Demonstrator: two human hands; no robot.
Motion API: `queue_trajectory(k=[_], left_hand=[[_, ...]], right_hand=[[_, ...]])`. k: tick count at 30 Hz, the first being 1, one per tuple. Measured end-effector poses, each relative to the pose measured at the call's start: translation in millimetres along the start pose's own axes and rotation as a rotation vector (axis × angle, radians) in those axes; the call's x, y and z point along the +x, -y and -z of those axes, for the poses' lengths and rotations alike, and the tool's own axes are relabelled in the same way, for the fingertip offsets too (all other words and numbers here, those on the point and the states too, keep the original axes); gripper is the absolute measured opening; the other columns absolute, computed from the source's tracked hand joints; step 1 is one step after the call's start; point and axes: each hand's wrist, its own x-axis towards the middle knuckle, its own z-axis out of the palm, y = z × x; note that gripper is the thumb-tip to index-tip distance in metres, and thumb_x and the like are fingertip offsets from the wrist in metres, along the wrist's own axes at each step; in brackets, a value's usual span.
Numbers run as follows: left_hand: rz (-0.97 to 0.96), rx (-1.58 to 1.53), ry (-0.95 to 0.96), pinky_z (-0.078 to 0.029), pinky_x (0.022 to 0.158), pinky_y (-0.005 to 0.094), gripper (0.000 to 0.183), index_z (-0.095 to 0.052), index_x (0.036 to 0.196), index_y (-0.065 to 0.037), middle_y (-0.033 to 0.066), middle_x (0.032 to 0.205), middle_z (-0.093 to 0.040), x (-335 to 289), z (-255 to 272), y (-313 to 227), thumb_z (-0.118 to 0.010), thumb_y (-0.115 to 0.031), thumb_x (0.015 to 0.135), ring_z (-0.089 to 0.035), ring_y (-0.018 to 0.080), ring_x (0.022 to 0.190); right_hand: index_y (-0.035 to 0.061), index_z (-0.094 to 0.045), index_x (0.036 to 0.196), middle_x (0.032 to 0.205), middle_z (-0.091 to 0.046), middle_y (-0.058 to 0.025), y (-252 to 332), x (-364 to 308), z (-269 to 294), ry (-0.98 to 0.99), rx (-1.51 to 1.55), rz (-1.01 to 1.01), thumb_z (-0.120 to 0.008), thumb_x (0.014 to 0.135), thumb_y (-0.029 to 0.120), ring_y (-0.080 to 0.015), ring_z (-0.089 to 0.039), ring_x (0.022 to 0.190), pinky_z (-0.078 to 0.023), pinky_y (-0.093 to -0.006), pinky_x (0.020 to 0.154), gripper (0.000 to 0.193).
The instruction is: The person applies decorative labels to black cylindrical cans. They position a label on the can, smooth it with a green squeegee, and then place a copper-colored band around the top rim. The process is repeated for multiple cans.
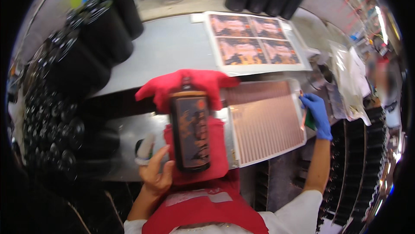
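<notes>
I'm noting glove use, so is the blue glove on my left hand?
No, the blue glove is on your right hand, at the striped sheet's right edge; your left hand shows bare skin.

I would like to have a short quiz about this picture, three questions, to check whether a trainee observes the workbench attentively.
1. True or false: red cloth shows on both sides of the labelled black bottle.
2. Which of the wearer's hands has a blue glove? A) left, B) right, C) both.
3. Fill in: beyond the striped copper-coloured sheet lies a pale sheet with ___ printed panels.

Key: 1. True. 2. B, the right hand. 3. Four.
</notes>
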Motion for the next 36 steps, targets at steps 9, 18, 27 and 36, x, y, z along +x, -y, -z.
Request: queue_trajectory(k=[9, 18, 27, 36], left_hand=[[-0.344, -0.354, 0.01, -0.053, 0.066, 0.0365, 0.024, -0.066, 0.097, -0.001, 0.0222, 0.093, -0.065, 9.8, 23.8, -35.0, -0.07, -0.007, 0.074, -0.064, 0.0311, 0.079], [0.273, -1.15, 0.663, -0.045, 0.069, 0.0247, 0.014, -0.062, 0.095, 0.002, 0.0081, 0.09, -0.061, -7.4, 34.3, -46.2, -0.063, -0.008, 0.085, -0.057, 0.013, 0.078], [0.603, -0.971, 0.306, -0.044, 0.061, 0.0188, 0.004, -0.063, 0.083, 0.002, 0.0021, 0.079, -0.061, -21.8, 26.7, -22.2, -0.064, -0.001, 0.083, -0.054, 0.0053, 0.07], [0.682, -1.004, 0.187, -0.036, 0.046, 0.0156, 0.008, -0.062, 0.083, -0.002, 0.0005, 0.072, -0.06, -10.9, 7.8, -17.8, -0.064, -0.009, 0.085, -0.049, 0.0023, 0.056]], right_hand=[[0.0033, -0.065, 0.108, 0.092, -0.069, -0.0076, 138.5, -141.2, -91.1, 1.095, -0.012, 0.068, -0.067, 0.08, 0.006, -0.0092, -0.062, 0.074, -0.051, -0.0218, 0.069, 0.028], [0.0009, -0.065, 0.108, 0.091, -0.068, -0.0129, 170.4, -176.1, -148.5, 1.362, 0.074, 0.204, -0.069, 0.079, 0.007, -0.0145, -0.064, 0.079, -0.05, -0.0258, 0.076, 0.029], [0.0002, -0.068, 0.09, 0.076, -0.066, -0.0029, 156.1, -186.5, -171.5, 0.858, 0.074, -0.165, -0.071, 0.079, 0.011, -0.007, -0.059, 0.072, -0.048, -0.0212, 0.068, 0.016], [0.0, -0.067, 0.086, 0.074, -0.063, 0.0001, 132.8, -180.5, -184.2, 0.675, 0.195, -0.25, -0.073, 0.077, 0.013, -0.0037, -0.056, 0.066, -0.045, -0.018, 0.059, 0.017]])
